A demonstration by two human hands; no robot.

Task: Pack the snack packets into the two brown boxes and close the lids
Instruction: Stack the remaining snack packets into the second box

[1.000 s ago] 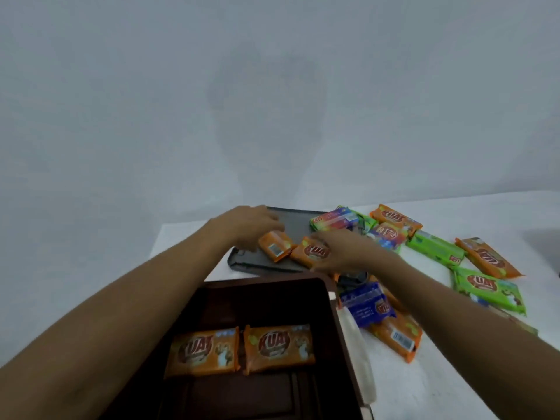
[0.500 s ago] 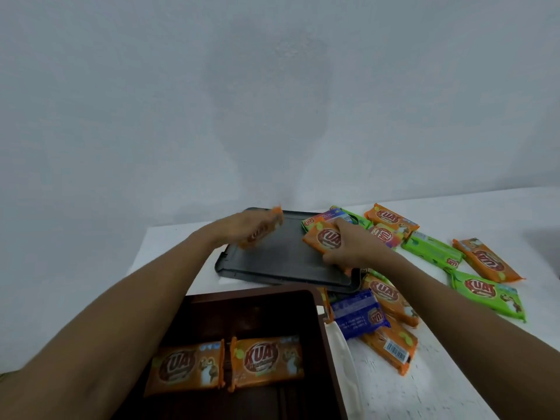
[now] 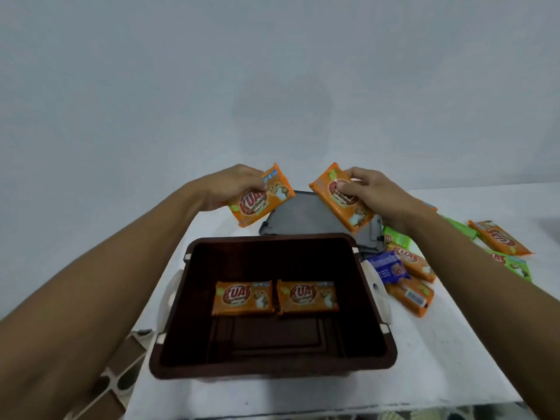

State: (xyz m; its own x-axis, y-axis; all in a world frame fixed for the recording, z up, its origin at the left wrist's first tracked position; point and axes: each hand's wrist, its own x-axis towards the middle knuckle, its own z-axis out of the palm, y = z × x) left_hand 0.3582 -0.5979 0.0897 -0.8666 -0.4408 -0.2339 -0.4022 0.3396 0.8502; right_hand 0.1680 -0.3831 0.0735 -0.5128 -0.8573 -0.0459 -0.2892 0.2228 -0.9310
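A: Where are the snacks this second?

B: One orange KUAT packet is pinched in the left hand, thumb on its face and fingers curled behind. A second orange packet is gripped the same way by the right hand. Both hang in the air just past the far rim of the brown box, over a dark grey tray.

A: How will they handle?

B: Light, I'd judge. The film looks slick and crinkly, and the contents are probably brittle. Take one by a short end or flat across the face, and don't squeeze.

A: And inside the box?

B: Two orange packets lie flat, side by side, with bare floor in front of them.

A: And the others?

B: Loose on the white table to the right: a blue packet, green packets, and more orange ones.
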